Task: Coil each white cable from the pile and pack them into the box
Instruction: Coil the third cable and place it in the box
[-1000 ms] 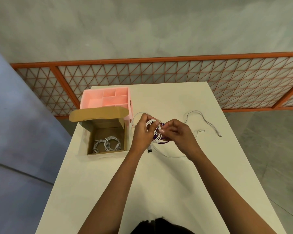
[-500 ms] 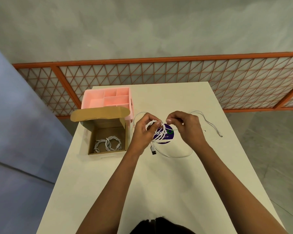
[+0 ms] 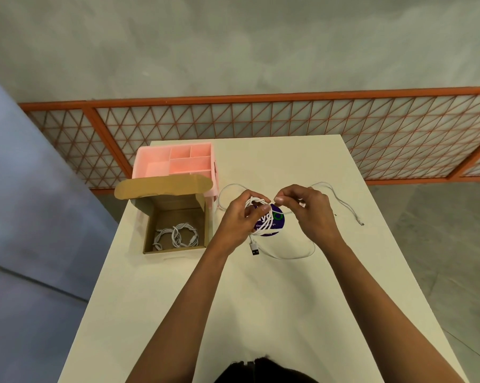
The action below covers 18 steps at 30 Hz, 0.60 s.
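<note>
Fairly bright, soft, even light, source out of view, no hard glare we can spot. Pale table point(image 3: 274, 299) looks slightly washed out. Shadows faint and fuzzy: thin one beside box point(image 3: 175, 203) (its inside noticeably darker). Wide-angle bend is obvious to us, orange lattice screen point(image 3: 261, 120) bows and table edges splay outward. Centre decently sharp, white cable point(image 3: 285, 257) easy to trace; purple label point(image 3: 273, 223) text soft. Corners smeary.

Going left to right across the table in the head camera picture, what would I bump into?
Cardboard box with coiled cables inside → left hand gripping a cable coil → purple disc → right hand pinching the same coil → loose white cable end.
</note>
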Each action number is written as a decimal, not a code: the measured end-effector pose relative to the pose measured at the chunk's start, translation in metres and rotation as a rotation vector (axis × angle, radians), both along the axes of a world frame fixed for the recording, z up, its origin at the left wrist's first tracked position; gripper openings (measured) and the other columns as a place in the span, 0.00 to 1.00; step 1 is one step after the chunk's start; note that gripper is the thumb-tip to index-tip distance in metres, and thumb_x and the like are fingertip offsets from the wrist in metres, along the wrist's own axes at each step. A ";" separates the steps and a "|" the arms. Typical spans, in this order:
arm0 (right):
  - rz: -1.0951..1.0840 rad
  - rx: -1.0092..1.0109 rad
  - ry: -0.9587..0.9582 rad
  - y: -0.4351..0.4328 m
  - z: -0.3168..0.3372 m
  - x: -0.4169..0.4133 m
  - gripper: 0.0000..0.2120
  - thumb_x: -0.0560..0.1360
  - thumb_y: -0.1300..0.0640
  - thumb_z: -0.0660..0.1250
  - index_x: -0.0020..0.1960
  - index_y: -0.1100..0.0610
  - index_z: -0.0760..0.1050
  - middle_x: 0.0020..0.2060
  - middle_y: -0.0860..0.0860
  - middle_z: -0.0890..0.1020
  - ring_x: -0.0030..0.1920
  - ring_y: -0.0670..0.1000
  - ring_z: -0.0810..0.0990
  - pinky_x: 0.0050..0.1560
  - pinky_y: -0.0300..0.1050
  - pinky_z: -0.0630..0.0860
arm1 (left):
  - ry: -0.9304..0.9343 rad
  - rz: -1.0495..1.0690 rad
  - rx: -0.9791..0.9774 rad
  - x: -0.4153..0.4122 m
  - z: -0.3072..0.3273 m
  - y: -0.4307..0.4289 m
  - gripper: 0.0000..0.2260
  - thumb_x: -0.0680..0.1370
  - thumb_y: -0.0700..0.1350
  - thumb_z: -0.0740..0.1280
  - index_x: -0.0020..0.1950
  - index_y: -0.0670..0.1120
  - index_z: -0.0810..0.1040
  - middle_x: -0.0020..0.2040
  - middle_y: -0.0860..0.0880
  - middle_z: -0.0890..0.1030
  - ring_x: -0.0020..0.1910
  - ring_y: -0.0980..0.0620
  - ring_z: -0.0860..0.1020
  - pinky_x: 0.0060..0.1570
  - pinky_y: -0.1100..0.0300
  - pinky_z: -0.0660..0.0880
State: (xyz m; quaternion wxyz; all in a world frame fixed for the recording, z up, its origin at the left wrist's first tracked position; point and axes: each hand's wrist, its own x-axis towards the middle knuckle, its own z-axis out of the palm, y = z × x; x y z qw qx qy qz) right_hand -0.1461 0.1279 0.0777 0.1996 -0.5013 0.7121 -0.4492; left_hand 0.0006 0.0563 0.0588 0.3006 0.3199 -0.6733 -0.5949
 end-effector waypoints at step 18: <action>-0.004 0.114 -0.398 0.006 -0.014 0.019 0.08 0.77 0.69 0.62 0.47 0.63 0.79 0.37 0.56 0.83 0.32 0.42 0.82 0.38 0.31 0.76 | -0.081 0.001 -0.221 -0.007 -0.018 -0.001 0.03 0.80 0.42 0.63 0.52 0.43 0.71 0.47 0.48 0.77 0.45 0.54 0.77 0.45 0.68 0.73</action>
